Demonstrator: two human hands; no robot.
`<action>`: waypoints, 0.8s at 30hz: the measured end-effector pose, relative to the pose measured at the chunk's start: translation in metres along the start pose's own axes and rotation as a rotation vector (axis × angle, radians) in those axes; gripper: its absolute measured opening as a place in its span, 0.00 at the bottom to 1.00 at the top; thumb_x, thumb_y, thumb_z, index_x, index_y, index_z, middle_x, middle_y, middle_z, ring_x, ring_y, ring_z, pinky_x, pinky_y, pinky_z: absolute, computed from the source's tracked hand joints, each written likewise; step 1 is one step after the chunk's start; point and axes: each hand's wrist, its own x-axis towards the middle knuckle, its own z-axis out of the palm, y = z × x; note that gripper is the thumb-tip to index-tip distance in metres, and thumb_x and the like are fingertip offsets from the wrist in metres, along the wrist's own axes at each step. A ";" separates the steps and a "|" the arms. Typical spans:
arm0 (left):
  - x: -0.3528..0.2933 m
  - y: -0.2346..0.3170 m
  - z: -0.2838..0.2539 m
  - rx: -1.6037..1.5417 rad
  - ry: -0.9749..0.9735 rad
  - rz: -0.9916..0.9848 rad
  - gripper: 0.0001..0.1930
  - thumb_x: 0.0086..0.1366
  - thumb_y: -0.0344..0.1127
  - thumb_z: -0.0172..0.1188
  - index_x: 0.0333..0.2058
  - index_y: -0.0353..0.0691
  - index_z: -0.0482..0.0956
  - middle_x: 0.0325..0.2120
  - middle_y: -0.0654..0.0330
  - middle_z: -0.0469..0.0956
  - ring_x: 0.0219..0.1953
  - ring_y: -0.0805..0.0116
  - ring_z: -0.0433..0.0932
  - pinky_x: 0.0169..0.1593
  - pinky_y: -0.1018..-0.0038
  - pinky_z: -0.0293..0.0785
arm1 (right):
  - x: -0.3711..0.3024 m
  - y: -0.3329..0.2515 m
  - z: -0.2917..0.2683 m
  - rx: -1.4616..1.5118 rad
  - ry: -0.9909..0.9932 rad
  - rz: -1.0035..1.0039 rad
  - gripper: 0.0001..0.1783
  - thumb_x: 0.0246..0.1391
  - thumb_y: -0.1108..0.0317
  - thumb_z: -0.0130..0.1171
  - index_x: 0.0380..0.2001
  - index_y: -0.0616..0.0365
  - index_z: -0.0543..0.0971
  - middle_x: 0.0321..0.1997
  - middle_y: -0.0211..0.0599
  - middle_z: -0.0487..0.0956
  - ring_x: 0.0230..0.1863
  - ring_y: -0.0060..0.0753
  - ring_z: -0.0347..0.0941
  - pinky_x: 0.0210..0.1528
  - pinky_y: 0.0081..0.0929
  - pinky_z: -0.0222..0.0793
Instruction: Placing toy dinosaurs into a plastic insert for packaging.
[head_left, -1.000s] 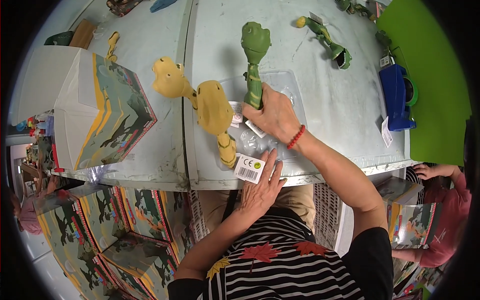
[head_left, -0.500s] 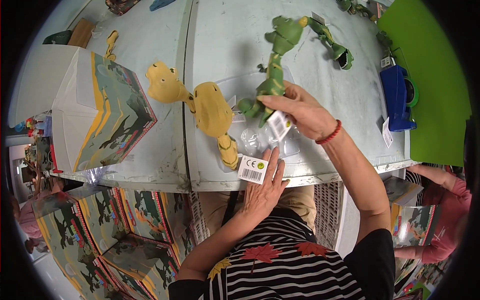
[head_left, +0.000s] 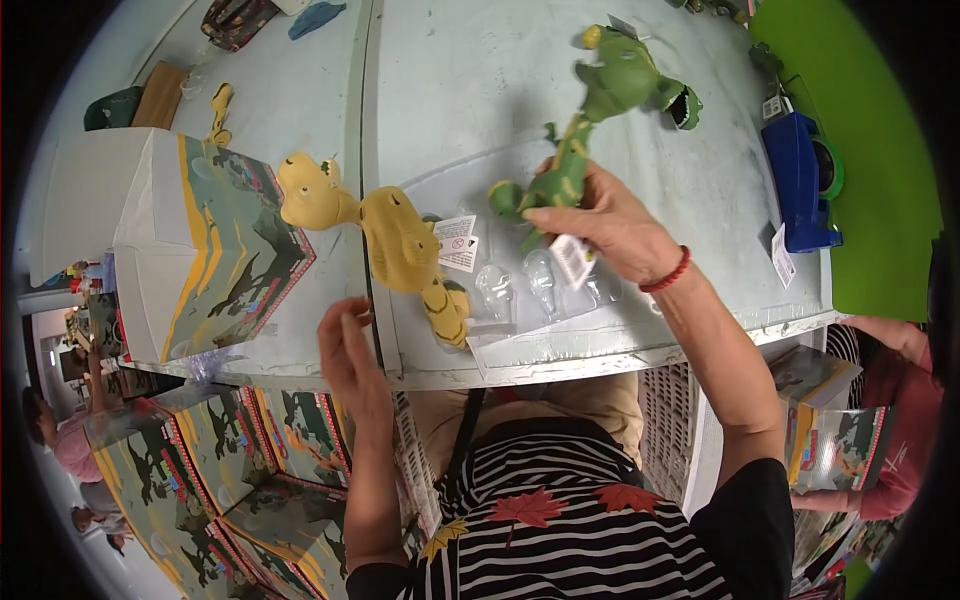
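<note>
My right hand point(head_left: 605, 220) is closed around the body of a green toy dinosaur point(head_left: 572, 165), held up over the table with a white tag hanging below it. Under it lies a clear moulded plastic tray point(head_left: 540, 285) with rounded hollows. A yellow toy dinosaur point(head_left: 405, 240) with dark spots lies over the tray's left part, its big head point(head_left: 312, 192) pointing left, white tags beside it. Over the table's front edge, left of the yellow dinosaur, my left hand point(head_left: 355, 355) hovers with loosely bent fingers and nothing visible in it.
A printed cardboard box point(head_left: 225, 240) stands open at the left, with more such boxes point(head_left: 220, 450) stacked below the table edge. A blue tape dispenser point(head_left: 795, 180) sits at the right by a green panel point(head_left: 880, 150). Another person's pink sleeve point(head_left: 905, 430) shows at the lower right.
My left hand has left the tray and a tag, moving left to the table's front edge. My right hand keeps the green dinosaur, whose head has swung right. The yellow dinosaur has shifted slightly left.
</note>
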 end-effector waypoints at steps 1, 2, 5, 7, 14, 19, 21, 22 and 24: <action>0.002 -0.013 0.004 -0.001 -0.002 0.002 0.12 0.68 0.34 0.43 0.41 0.31 0.71 0.37 0.58 0.74 0.40 0.70 0.73 0.46 0.76 0.67 | 0.002 0.003 0.007 0.025 -0.016 -0.027 0.22 0.48 0.70 0.64 0.45 0.61 0.68 0.35 0.29 0.74 0.32 0.17 0.74 0.36 0.16 0.72; 0.001 -0.026 0.008 -0.041 -0.058 -0.030 0.12 0.68 0.34 0.44 0.43 0.31 0.70 0.39 0.58 0.73 0.42 0.72 0.72 0.47 0.77 0.66 | 0.004 0.005 0.011 0.024 -0.017 -0.028 0.22 0.48 0.70 0.64 0.45 0.61 0.68 0.35 0.29 0.74 0.32 0.17 0.74 0.36 0.16 0.72; -0.002 -0.046 0.015 -0.087 -0.143 -0.063 0.13 0.68 0.32 0.45 0.47 0.30 0.68 0.43 0.58 0.72 0.44 0.74 0.71 0.50 0.78 0.65 | 0.007 0.010 0.013 0.166 -0.083 0.146 0.19 0.50 0.68 0.61 0.43 0.61 0.68 0.34 0.29 0.75 0.31 0.16 0.74 0.32 0.15 0.72; -0.002 -0.058 0.015 -0.109 -0.205 -0.042 0.14 0.67 0.30 0.46 0.49 0.29 0.67 0.44 0.57 0.72 0.46 0.75 0.70 0.51 0.79 0.64 | 0.005 0.002 0.010 0.147 -0.134 0.189 0.19 0.49 0.68 0.61 0.42 0.61 0.68 0.33 0.29 0.75 0.30 0.15 0.73 0.31 0.14 0.72; 0.010 -0.065 0.026 0.044 -0.353 0.048 0.15 0.61 0.24 0.49 0.47 0.30 0.69 0.45 0.53 0.72 0.48 0.65 0.71 0.54 0.72 0.63 | 0.019 0.009 0.017 -0.099 -0.046 0.122 0.17 0.47 0.67 0.63 0.36 0.62 0.69 0.31 0.33 0.75 0.24 0.19 0.71 0.28 0.16 0.70; 0.013 -0.076 0.029 0.361 -0.368 0.395 0.27 0.48 0.21 0.57 0.51 0.35 0.68 0.49 0.47 0.68 0.54 0.44 0.62 0.58 0.59 0.58 | 0.027 0.014 0.028 -0.224 -0.006 0.121 0.14 0.45 0.69 0.65 0.32 0.61 0.71 0.28 0.30 0.75 0.24 0.17 0.70 0.28 0.17 0.68; 0.015 -0.079 0.028 0.380 -0.390 0.431 0.28 0.46 0.21 0.56 0.50 0.34 0.68 0.48 0.47 0.68 0.54 0.44 0.63 0.58 0.58 0.57 | 0.029 0.013 0.033 -0.450 0.042 0.095 0.15 0.42 0.69 0.66 0.29 0.61 0.71 0.23 0.27 0.74 0.26 0.15 0.69 0.29 0.16 0.67; 0.015 -0.080 0.028 0.400 -0.412 0.467 0.28 0.44 0.21 0.55 0.49 0.33 0.68 0.48 0.46 0.68 0.53 0.43 0.63 0.58 0.56 0.56 | 0.030 0.014 0.036 -0.451 0.043 0.095 0.15 0.42 0.69 0.66 0.29 0.61 0.71 0.23 0.27 0.74 0.26 0.15 0.69 0.29 0.16 0.67; 0.013 -0.076 0.030 0.415 -0.415 0.463 0.27 0.43 0.21 0.54 0.48 0.32 0.69 0.47 0.46 0.68 0.53 0.43 0.63 0.57 0.55 0.56 | 0.031 0.016 0.041 -0.568 0.127 0.040 0.17 0.39 0.67 0.66 0.29 0.62 0.70 0.22 0.32 0.74 0.24 0.21 0.70 0.30 0.20 0.68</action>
